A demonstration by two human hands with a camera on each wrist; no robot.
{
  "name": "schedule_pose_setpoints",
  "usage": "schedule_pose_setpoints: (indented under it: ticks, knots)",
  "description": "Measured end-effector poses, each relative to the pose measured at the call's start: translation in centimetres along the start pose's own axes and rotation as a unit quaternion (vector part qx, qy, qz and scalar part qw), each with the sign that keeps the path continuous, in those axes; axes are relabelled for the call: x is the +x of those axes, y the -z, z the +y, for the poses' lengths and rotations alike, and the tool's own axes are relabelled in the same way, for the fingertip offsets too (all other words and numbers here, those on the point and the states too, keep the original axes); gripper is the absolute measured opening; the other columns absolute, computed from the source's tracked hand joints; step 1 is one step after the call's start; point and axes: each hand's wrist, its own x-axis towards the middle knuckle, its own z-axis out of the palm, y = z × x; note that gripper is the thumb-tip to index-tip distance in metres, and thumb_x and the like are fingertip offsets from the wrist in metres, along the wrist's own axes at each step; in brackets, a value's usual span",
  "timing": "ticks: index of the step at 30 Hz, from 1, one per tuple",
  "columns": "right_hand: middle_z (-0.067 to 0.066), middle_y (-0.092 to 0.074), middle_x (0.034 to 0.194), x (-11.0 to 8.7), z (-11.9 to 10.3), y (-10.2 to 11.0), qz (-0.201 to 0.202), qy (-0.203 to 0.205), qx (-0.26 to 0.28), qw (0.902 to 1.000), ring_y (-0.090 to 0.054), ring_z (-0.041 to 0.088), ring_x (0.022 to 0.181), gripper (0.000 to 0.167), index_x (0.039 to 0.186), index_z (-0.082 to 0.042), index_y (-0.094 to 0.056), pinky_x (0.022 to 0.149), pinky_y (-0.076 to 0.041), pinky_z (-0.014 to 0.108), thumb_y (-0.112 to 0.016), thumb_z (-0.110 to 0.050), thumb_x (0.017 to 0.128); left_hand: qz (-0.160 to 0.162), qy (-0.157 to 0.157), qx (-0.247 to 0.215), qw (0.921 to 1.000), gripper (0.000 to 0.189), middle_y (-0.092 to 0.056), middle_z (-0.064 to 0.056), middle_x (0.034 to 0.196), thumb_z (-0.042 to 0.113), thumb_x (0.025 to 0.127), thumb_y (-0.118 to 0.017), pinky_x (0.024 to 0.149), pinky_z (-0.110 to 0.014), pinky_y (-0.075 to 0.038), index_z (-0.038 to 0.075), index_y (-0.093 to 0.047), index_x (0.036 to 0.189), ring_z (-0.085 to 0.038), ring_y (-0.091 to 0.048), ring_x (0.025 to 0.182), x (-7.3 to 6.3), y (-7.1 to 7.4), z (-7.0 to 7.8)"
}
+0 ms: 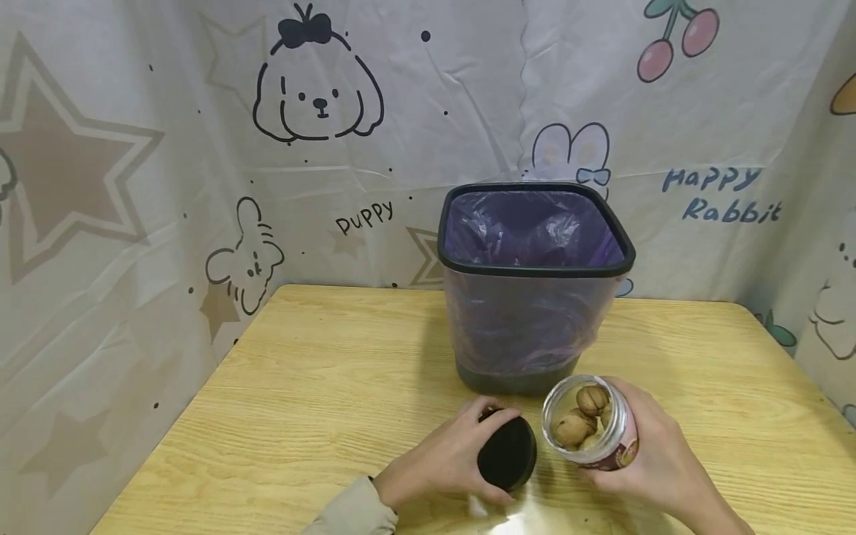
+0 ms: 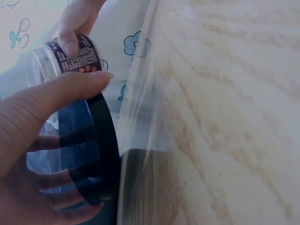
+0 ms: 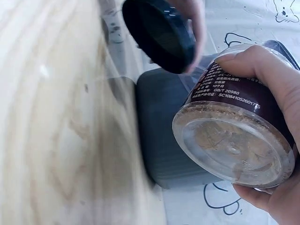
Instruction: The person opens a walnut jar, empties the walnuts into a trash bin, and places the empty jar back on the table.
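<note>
My right hand grips a clear plastic jar with a dark printed label. The jar is tilted, its uncovered mouth turned toward the head camera, and several walnuts show inside. In my left hand is a round black lid, held by its edge between thumb and fingers. The lid is apart from the jar, just to its left. In the right wrist view the hollow inner side of the lid shows. Both hands are over the front part of the table, before the bin.
A dark bin with a purple plastic liner and a black rim stands on the wood-grain table, right behind the jar and lid. Cloth printed with cartoons hangs behind the table and at both sides.
</note>
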Motion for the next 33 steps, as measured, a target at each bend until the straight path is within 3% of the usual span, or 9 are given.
schedule_pose_setpoints:
  ticks: [7,15,28,33]
  knots:
    - [0.009,-0.059,0.118,0.9,-0.3,1.6,0.036,-0.004,-0.010,0.9993,-0.045,-0.002,0.107,0.111,0.134,-0.004,-0.051,0.090,-0.027,0.004,-0.097,-0.017,0.034,-0.083,0.018,0.034,0.9958,0.097,-0.044,-0.008,0.136,0.058,0.070,-0.079,0.095,-0.030,-0.046,0.012,-0.040,0.146,-0.022,-0.045,0.121,-0.1,-0.1,-0.2]
    - [0.010,-0.061,0.114,1.9,-0.8,3.5,0.065,-0.035,-0.030,0.9968,-0.045,-0.005,0.103,0.113,0.134,-0.008,-0.052,0.084,-0.029,0.003,-0.100,-0.023,0.032,-0.124,0.027,0.037,0.9912,0.097,-0.042,-0.008,0.138,0.056,0.070,-0.080,0.098,-0.032,-0.044,0.014,-0.038,0.147,-0.024,-0.041,0.125,-0.2,-0.4,-0.4]
    - [0.012,-0.061,0.113,2.3,-1.0,4.5,0.070,-0.051,-0.036,0.9956,-0.045,-0.006,0.100,0.113,0.133,-0.007,-0.053,0.079,-0.031,0.004,-0.100,-0.026,0.032,-0.115,0.011,0.054,0.9918,0.098,-0.044,-0.008,0.136,0.059,0.068,-0.079,0.101,-0.035,-0.042,0.014,-0.041,0.145,-0.023,-0.043,0.123,-0.4,-0.6,-0.2]
    - [0.010,-0.060,0.115,2.6,-1.3,4.6,0.070,-0.035,-0.044,0.9960,-0.046,-0.001,0.101,0.116,0.135,-0.008,-0.052,0.080,-0.031,0.004,-0.100,-0.026,0.032,-0.101,0.051,0.040,0.9928,0.088,-0.045,-0.015,0.141,0.055,0.076,-0.075,0.103,-0.037,-0.042,0.006,-0.045,0.142,-0.029,-0.045,0.128,0.4,1.8,-0.8]
